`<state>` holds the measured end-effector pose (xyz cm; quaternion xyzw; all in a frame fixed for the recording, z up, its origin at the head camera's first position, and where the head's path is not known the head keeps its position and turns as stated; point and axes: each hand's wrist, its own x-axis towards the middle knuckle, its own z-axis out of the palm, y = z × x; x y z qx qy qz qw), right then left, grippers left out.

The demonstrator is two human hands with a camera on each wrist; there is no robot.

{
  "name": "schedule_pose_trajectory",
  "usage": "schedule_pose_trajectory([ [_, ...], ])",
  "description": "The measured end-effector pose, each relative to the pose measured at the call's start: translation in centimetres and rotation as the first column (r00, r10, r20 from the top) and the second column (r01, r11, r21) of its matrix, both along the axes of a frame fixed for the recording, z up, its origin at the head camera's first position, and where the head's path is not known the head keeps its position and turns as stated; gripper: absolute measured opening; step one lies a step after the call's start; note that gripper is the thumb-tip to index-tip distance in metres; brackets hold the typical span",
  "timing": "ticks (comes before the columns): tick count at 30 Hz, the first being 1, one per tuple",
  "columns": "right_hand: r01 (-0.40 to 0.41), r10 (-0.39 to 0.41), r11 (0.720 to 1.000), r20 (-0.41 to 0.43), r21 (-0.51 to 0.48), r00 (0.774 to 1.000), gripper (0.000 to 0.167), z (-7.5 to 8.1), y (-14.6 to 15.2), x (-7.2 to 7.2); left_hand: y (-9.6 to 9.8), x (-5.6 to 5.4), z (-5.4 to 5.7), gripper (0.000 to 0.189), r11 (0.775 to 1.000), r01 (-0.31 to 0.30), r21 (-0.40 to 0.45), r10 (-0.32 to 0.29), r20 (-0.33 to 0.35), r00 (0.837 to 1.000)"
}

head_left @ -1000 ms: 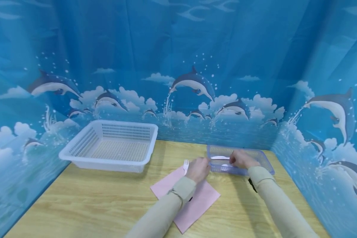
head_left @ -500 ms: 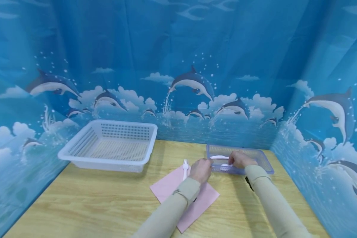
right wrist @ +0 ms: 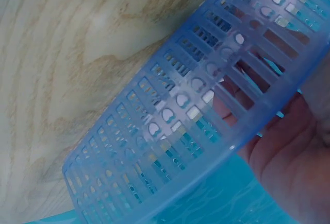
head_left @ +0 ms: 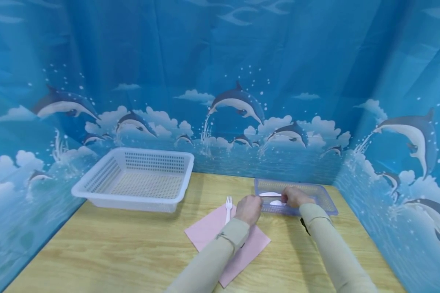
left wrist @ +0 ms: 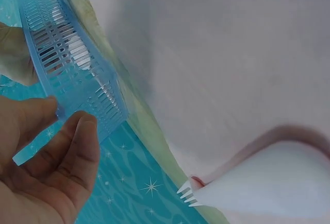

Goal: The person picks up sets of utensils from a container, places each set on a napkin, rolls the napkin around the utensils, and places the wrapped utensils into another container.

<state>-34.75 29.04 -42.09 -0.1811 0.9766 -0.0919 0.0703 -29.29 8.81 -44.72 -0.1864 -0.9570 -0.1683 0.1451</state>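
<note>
A translucent bluish-purple basket (head_left: 326,199) stands at the back right of the table. My left hand (head_left: 248,209) pinches its near left corner between thumb and fingers; the left wrist view shows the fingertips (left wrist: 86,126) at the rim. Inside the basket lie a white plastic knife (head_left: 269,194) and a white spoon (head_left: 276,202). My right hand (head_left: 297,197) reaches over the near wall with curled fingers, pinching the spoon's handle; the right wrist view shows those fingers (right wrist: 227,100) partly hidden behind the slotted wall. A white plastic fork (head_left: 229,207) lies on the pink napkin (head_left: 205,228), its handle partly hidden by my left hand.
A large white slotted basket (head_left: 132,199) stands at the back left of the wooden table (head_left: 106,248). Blue dolphin-print curtains (head_left: 220,61) rise behind the table and along both sides.
My left hand has shifted slightly right along the basket corner, uncovering more of the fork. My right hand has moved slightly left, and more of the spoon's bowl shows.
</note>
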Motion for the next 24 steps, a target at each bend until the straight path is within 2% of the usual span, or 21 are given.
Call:
schedule_pose_trajectory([
  [3, -0.016, 0.016, 1.000, 0.001, -0.005, 1.000, 0.018, 0.0, 0.0, -0.2, 0.1, 0.0, 0.1, 0.011, 1.000, -0.011, -0.001, 0.011, -0.004, 1.000],
  [10, -0.118, 0.115, 0.992, -0.046, -0.052, 0.992, 0.008, -0.5, 0.8, -1.0, 0.2, 0.1, 0.2, 0.012, 1.000, -0.009, -0.030, 0.010, 0.011, 1.000],
  [13, -0.102, 0.098, 0.990, -0.049, -0.098, 0.994, 0.010, -0.4, 0.8, -1.2, 0.2, 0.0, 0.3, 0.013, 0.999, -0.007, -0.036, 0.009, 0.032, 0.999],
  [18, -0.039, 0.031, 0.996, -0.101, -0.080, 0.994, 0.022, 0.6, 0.4, -1.2, 0.1, 0.0, 0.4, 0.013, 0.999, -0.002, -0.034, 0.004, 0.038, 0.999],
  [24, -0.021, 0.016, 0.999, -0.112, -0.050, 0.994, 0.035, 1.0, -0.3, -0.8, -0.4, 0.5, 0.3, 0.011, 0.997, 0.034, -0.076, -0.036, -0.021, 0.999],
])
